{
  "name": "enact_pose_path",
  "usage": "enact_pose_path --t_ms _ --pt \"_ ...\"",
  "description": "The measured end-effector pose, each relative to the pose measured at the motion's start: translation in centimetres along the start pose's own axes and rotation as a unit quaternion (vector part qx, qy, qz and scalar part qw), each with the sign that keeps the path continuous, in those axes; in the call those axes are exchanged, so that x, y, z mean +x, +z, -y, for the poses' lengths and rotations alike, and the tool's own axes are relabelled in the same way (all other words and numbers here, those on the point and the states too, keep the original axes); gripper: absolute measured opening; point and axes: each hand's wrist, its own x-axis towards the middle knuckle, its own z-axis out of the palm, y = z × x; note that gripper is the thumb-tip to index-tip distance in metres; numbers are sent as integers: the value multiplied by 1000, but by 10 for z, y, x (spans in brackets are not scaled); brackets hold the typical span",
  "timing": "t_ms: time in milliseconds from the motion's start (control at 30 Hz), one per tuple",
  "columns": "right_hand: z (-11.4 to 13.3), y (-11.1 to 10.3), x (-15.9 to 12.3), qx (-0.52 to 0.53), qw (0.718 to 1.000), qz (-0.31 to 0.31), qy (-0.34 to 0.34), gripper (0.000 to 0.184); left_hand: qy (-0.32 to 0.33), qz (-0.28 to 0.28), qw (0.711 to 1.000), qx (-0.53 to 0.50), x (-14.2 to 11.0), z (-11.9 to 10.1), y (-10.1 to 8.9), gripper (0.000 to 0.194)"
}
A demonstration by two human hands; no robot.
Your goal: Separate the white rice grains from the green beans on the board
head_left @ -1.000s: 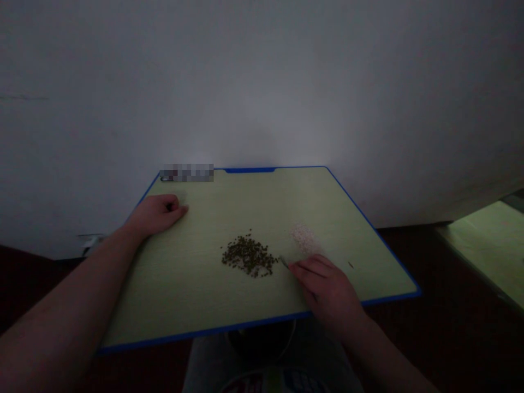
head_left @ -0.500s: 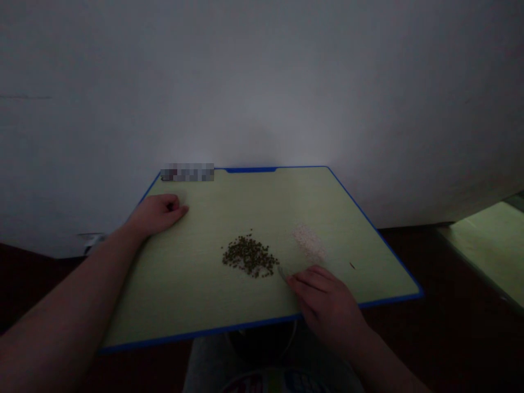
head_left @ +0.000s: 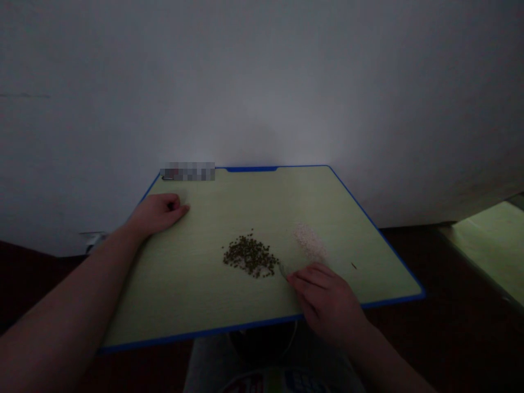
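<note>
My right hand is closed in a pinch at the near side of the table. From its fingertips stick out the thin, greyish tips of what look like tweezers; most of the tool is hidden in the hand. Those tips are at the right edge of a spread heap of small dark green beans, with some pale grains showing among them. Just beyond the hand lies a patch of white rice-like grains. My left hand rests on the left side of the tabletop, curled into a loose fist with nothing visible in it.
The pale yellow-green table has a blue rim and stands against a grey wall. A thin dark sliver lies to the right. At the back left corner is a blurred-out item. Another pale surface is at far right.
Almost nothing differs. My right hand and the tweezer tips have shifted very slightly, along with a small movement of the whole view. The left hand stays in place.
</note>
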Motion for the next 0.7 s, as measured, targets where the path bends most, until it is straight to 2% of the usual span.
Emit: enact_pose_path --t_ms 167,433,700 --pt "3 1 1 3 1000 -2 -3 32 -4 -1 1000 -1 1 1 1 44" --pt "0 2 6 -49 999 2 -1 34 -5 -10 1000 2 1 2 3 44" --pt "-1 3 6 -24 999 0 -22 33 1 -6 1000 0 0 -2 2 43"
